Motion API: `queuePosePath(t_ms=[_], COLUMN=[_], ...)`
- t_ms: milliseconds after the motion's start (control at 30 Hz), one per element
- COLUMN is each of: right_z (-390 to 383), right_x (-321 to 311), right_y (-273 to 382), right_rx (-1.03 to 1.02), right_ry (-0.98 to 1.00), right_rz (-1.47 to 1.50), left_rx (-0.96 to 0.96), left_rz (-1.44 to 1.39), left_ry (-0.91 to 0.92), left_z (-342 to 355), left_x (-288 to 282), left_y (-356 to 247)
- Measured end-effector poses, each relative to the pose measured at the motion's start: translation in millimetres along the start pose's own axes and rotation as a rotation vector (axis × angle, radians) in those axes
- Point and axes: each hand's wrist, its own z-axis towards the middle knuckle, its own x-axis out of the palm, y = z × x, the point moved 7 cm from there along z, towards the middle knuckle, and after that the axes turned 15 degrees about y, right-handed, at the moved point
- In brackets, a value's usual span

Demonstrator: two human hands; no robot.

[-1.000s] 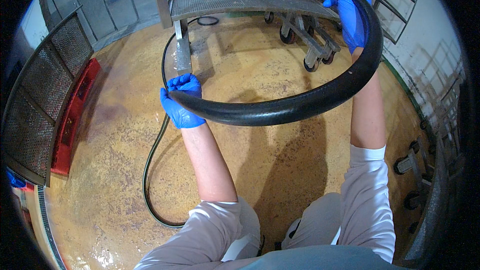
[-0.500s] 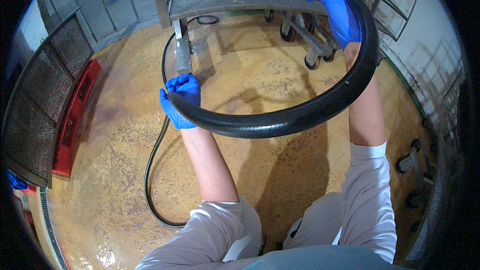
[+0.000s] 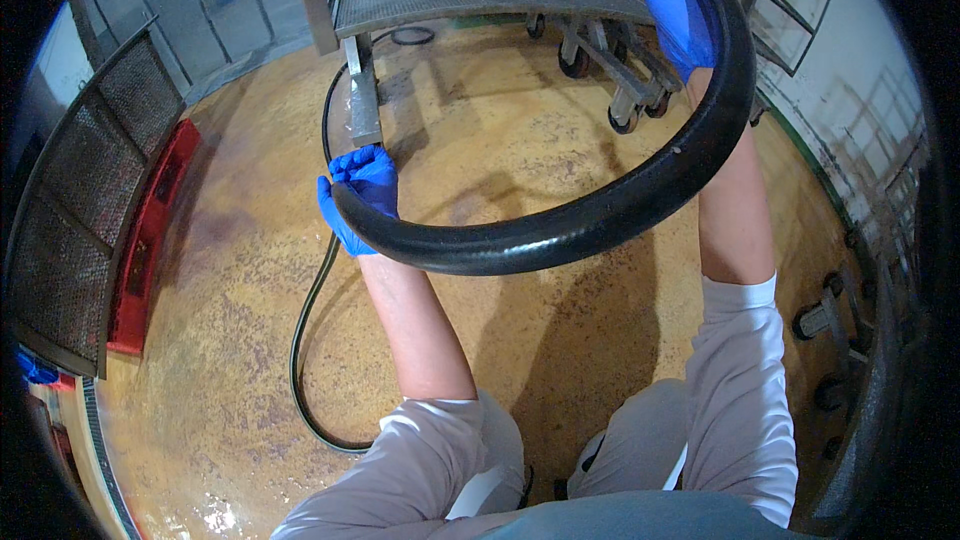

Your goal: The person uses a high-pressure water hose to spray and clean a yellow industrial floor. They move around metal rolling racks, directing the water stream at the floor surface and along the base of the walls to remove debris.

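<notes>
A thick black hose (image 3: 540,246) bends in a wide loop in front of me, close to the camera. Its left part runs into my left hand (image 3: 366,188), which wears a blue glove and has its fingers curled round it. At the upper right, my right hand (image 3: 672,5), gloved in blue as well, is closed on the other part of the hose; the top of the picture cuts off what lies past this grip. From beside my left hand a thinner-looking length of hose (image 3: 296,340) trails over the floor toward my legs.
A metal stand with a mesh step (image 3: 480,0) is ahead, with a wheeled frame (image 3: 620,90) beneath it. On the left, a mesh panel (image 3: 80,210) leans by a red base (image 3: 150,250). The yellow-brown floor (image 3: 230,390) has wet patches. Casters (image 3: 815,320) stand at right.
My right hand has moved slightly up, and the hose's dark end section beside it has left the top of the picture. My left hand has barely shifted. Whitish mist at the top has faded.
</notes>
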Motion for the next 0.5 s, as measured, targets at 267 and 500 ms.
queuePosePath(t_ms=[267,500], right_z=[2,-2], right_x=[9,8], right_y=[6,6], right_rx=[-0.035,0.003], right_ry=[0.083,0.068], right_rz=[0.067,0.045], left_rx=[-0.032,-0.018], left_rz=[-0.038,-0.032], left_ry=[0.072,0.027], left_z=[-1,-3], left_x=[4,6], left_y=[1,2])
